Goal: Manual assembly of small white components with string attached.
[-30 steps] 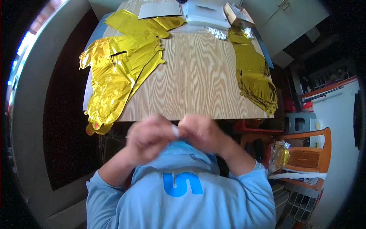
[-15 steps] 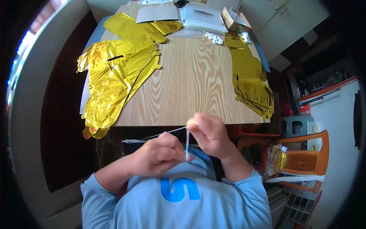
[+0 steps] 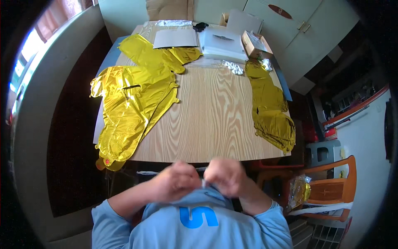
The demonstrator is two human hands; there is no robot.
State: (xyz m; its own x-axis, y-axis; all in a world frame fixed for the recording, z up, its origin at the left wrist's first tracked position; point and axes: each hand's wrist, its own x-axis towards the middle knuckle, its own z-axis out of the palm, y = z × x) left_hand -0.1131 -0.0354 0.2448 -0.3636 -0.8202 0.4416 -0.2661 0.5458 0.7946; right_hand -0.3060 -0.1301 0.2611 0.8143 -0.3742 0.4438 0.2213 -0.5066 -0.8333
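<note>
In front of my chest, off the table's near edge, my left hand (image 3: pixel 176 182) and my right hand (image 3: pixel 226 176) are close together with fingers closed. Between them shows a short bit of thin white ribbon (image 3: pixel 204 183), pinched by both. Motion blurs the fingers, and most of the ribbon is hidden in them. A further white strand (image 3: pixel 147 172) lies below the table edge, left of my hands. Flat gold foil balloons (image 3: pixel 128 108) are piled on the table's left side. Another gold foil stack (image 3: pixel 269 99) lies along the right side.
Toward the back of the wooden table (image 3: pixel 203 120) are a grey board (image 3: pixel 176 38), a stack of clear plastic sheets (image 3: pixel 224 43), white rolls (image 3: pixel 234 67) and an open cardboard box (image 3: pixel 257 43). A wooden chair (image 3: pixel 325 191) with a plastic bag on it stands at right.
My hands have come closer together, and the ribbon stretched between them now shows only as a short bit. The view has tilted up, so the table sits lower in it.
</note>
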